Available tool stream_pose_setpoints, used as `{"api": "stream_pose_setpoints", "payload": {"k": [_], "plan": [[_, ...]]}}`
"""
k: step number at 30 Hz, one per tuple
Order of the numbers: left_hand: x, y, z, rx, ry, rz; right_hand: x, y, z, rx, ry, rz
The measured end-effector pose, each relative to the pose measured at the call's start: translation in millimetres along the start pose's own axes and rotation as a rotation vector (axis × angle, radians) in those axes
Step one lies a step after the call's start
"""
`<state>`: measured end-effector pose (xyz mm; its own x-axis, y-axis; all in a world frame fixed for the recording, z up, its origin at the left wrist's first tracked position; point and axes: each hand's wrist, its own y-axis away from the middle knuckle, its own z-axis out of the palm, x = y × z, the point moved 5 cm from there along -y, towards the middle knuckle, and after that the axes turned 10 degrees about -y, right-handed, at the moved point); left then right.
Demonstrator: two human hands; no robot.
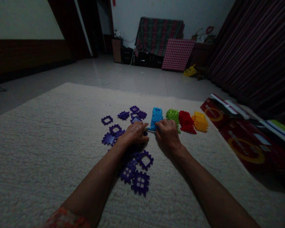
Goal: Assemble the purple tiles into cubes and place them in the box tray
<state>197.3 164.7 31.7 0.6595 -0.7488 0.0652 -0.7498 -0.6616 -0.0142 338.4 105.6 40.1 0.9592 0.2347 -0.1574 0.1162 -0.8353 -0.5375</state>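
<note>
My left hand (135, 132) is over the spread of purple toothed tiles, its thumb and forefinger apart. A bit of purple shows between those fingertips; whether they touch it I cannot tell. Several purple tiles lie flat around that arm, among them an open frame (145, 160) and a window-shaped tile (140, 182). On the right, my right hand (168, 133) has its fingers curled at the near end of a stack of blue tiles (157, 115), gripping a blue piece there. The fingers partly hide that piece.
Beside the blue stack stand piles of green tiles (172, 114), red tiles (186, 121) and yellow tiles (200, 121). Everything rests on a pale textured mat (61, 142). Red boxes (244, 142) with papers border its right side. A checked cloth panel (177, 54) leans at the back.
</note>
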Motion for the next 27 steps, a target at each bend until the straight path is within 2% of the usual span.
{"api": "stream_pose_setpoints", "payload": {"k": [27], "plan": [[-1.1, -0.3, 1.1, 0.011, 0.011, 0.003, 1.9, 0.7, 2.6, 0.006, -0.034, -0.006]]}}
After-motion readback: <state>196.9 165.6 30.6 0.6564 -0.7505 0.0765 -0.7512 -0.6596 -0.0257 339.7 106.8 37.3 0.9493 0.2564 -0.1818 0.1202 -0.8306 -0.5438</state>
